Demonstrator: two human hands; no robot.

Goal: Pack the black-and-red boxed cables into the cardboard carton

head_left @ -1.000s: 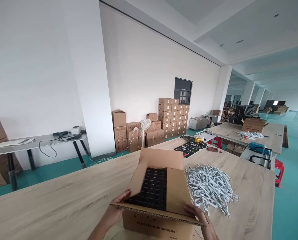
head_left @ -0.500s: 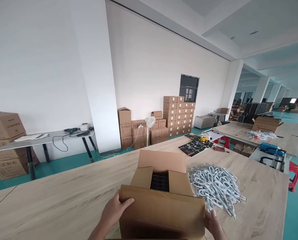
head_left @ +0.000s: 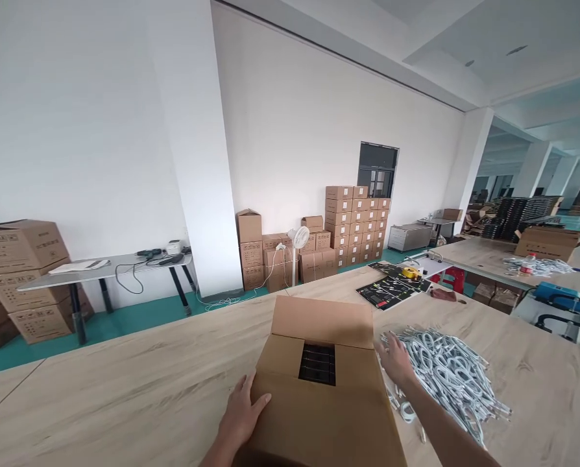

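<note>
A cardboard box (head_left: 314,421) stands on the wooden table in front of me. Its near flap lies folded down, both side flaps are turned in, and the far flap (head_left: 324,321) sticks up. Through the gap between the flaps show black items (head_left: 318,363), stacked in rows. My left hand (head_left: 244,405) rests against the box's left edge, thumb over the top and fingers apart. At the far right corner, beside the raised flap, my right hand (head_left: 393,357) reaches with fingers stretched. Under and beside my right forearm lies a pile of white-grey cables (head_left: 450,370).
Farther along the table (head_left: 173,370) lie a black printed sheet (head_left: 387,293) and a yellow tape roll (head_left: 410,272). A blue device (head_left: 562,296) stands at right. Behind are a white fan (head_left: 300,238), stacked cartons (head_left: 343,224) and a side table (head_left: 119,271).
The near flap has gone from standing up to folded down over the box. My right hand has moved from the near right corner to the far right one; my left hand stays on the left side.
</note>
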